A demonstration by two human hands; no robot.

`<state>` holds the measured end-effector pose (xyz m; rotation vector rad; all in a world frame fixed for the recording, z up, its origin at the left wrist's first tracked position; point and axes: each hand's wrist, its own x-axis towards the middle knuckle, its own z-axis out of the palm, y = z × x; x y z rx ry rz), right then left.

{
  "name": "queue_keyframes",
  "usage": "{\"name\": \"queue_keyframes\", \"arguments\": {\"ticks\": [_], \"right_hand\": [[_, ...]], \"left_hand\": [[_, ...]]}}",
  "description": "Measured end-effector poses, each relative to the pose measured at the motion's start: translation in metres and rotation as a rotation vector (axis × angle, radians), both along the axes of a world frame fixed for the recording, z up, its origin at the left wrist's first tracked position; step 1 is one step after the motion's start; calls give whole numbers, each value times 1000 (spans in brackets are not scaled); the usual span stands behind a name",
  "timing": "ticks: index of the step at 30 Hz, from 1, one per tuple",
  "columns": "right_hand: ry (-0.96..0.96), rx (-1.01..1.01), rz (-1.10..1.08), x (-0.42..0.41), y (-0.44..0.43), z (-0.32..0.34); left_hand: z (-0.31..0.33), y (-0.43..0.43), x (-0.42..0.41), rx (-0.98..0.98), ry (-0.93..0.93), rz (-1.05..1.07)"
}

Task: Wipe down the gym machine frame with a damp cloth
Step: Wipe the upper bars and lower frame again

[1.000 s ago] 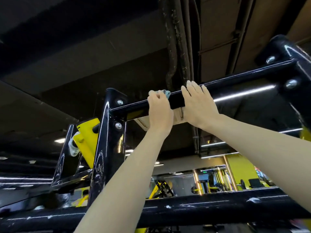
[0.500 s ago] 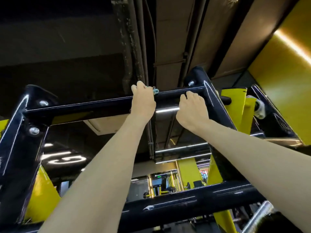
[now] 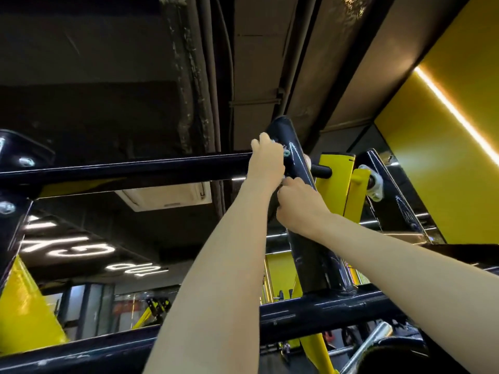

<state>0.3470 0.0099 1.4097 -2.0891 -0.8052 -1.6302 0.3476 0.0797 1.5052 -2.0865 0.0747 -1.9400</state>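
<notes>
I look up at the black gym machine frame. Its top crossbar runs from the left to a black upright post. My left hand grips the crossbar's right end, where it meets the post. A bit of teal cloth peeks out under its fingers, most of it hidden. My right hand is just below, fingers curled round the post's edge.
A lower black crossbar spans the view under my forearms. Yellow machine parts and a pulley sit right of the post. Dark ceiling pipes run overhead. A yellow wall with a light strip is at the right.
My left hand slid right along the top crossbar with the cloth to the post joint. My right hand left the crossbar and moved down onto the post. The view swung right.
</notes>
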Motion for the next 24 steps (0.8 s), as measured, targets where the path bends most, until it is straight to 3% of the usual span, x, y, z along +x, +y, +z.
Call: {"name": "queue_keyframes", "arguments": {"ticks": [5,9,16,19,21,24], "right_hand": [[-10,-100,-53,-3,-11,-7],[101,23,168,-25,14,-1],[500,138,906,-123,139,2],[727,48,1198,-195,193,-4],[850,-18,1364,-243,224,-13],[891,-39,1427,-312,278,-30]], "left_hand": [[-17,10,-13,109,108,84],[-27,71,-74,32,206,157],[-73,187,-240,-732,80,-470],[-99,208,-318,-893,53,-669],[-116,226,-367,-938,66,-682],[-137,268,-435,-1030,81,-686]]}}
